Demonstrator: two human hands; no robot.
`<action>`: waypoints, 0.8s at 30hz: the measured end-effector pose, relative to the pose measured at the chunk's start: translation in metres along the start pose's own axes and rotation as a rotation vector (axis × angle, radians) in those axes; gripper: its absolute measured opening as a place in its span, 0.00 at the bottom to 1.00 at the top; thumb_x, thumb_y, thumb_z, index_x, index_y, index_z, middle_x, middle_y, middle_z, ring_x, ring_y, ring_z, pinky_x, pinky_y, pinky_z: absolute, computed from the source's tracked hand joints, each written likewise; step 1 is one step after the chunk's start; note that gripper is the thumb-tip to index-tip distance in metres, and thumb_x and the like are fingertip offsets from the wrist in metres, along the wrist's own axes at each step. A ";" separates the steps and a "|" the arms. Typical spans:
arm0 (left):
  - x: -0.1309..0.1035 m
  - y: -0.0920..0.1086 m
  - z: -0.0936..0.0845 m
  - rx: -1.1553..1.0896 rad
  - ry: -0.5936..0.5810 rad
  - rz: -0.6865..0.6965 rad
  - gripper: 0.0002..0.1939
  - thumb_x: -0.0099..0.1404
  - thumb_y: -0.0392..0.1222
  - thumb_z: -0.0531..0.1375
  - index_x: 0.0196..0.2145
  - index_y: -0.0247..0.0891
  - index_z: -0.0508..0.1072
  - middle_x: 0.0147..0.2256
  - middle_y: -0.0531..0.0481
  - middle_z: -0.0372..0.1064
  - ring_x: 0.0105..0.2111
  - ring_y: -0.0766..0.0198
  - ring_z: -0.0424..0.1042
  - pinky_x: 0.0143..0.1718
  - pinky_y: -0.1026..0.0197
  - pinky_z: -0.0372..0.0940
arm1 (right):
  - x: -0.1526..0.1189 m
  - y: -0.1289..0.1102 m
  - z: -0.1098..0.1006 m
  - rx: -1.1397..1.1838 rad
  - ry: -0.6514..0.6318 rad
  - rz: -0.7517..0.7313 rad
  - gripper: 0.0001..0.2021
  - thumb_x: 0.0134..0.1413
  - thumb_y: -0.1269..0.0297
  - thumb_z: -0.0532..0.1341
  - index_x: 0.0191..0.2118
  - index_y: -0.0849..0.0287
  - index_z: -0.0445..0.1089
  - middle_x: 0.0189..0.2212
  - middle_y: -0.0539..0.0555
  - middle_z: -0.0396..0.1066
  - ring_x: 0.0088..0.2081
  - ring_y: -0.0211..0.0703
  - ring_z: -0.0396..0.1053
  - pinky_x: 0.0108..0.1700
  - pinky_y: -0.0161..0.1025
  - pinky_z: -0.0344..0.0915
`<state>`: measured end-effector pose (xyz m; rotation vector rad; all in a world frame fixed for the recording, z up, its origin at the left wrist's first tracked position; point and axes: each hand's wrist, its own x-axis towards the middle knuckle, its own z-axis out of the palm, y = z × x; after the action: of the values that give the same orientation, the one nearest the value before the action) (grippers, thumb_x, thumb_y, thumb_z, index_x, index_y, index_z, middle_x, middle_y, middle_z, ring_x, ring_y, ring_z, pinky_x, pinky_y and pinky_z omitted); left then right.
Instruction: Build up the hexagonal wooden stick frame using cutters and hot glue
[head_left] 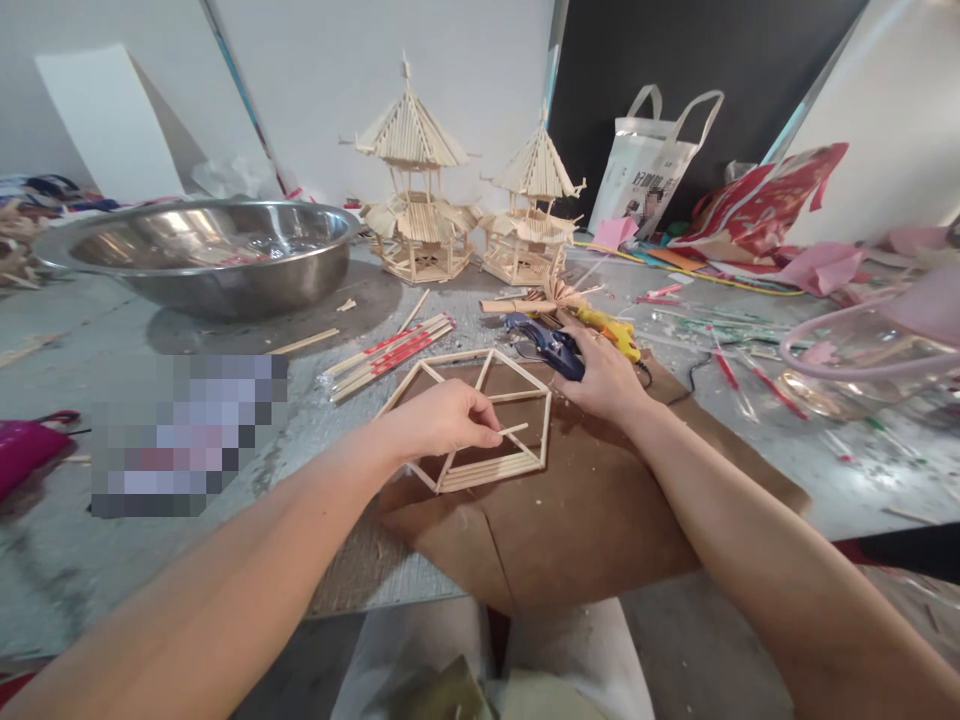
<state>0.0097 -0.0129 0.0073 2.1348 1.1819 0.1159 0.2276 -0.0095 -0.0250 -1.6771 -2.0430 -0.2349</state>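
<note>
A short wooden stick [514, 431] is pinched between the thumb and fingers of my left hand [457, 418]. It is above a six-sided stick frame [546, 430] with crossing spokes, lying on brown cardboard [600, 510]. Sticks fill part of the frame's near section. My right hand [604, 372] is closed around the handle of a dark blue hand cutter [551, 348], just past the frame's far right corner. Against that hand's far side lies a yellow glue gun [615, 332]. Part of the frame is hidden under my left hand and wrist.
Two stick pagoda models [409, 150] stand at the back. A steel basin [225, 270] is on the left, near packs of wooden sticks [394, 355]. On the right are a clear pink-rimmed container [862, 350], scraps and a black cord [694, 375]. Behind stands a white bag [637, 175].
</note>
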 end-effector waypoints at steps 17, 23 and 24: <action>-0.001 0.004 0.001 0.081 -0.140 -0.046 0.10 0.46 0.42 0.57 0.27 0.38 0.74 0.26 0.53 0.71 0.26 0.66 0.67 0.26 0.68 0.56 | 0.000 -0.002 -0.002 -0.003 0.025 -0.063 0.25 0.36 0.60 0.57 0.45 0.60 0.60 0.38 0.58 0.67 0.39 0.52 0.64 0.39 0.44 0.60; -0.001 0.002 0.000 0.109 -0.189 -0.029 0.12 0.47 0.45 0.56 0.28 0.37 0.74 0.26 0.53 0.71 0.26 0.68 0.66 0.27 0.68 0.56 | 0.000 -0.003 -0.002 0.002 0.033 -0.074 0.25 0.36 0.61 0.57 0.45 0.61 0.60 0.38 0.59 0.67 0.39 0.52 0.64 0.39 0.44 0.60; -0.001 0.001 0.000 0.108 -0.191 -0.025 0.12 0.48 0.45 0.56 0.28 0.37 0.74 0.26 0.53 0.71 0.26 0.68 0.66 0.27 0.68 0.55 | 0.000 -0.003 -0.002 0.005 0.035 -0.076 0.25 0.36 0.61 0.57 0.45 0.61 0.60 0.38 0.59 0.67 0.39 0.52 0.64 0.39 0.44 0.60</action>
<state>0.0102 -0.0137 0.0082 2.1687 1.1239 -0.1636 0.2257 -0.0112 -0.0230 -1.5835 -2.0818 -0.2826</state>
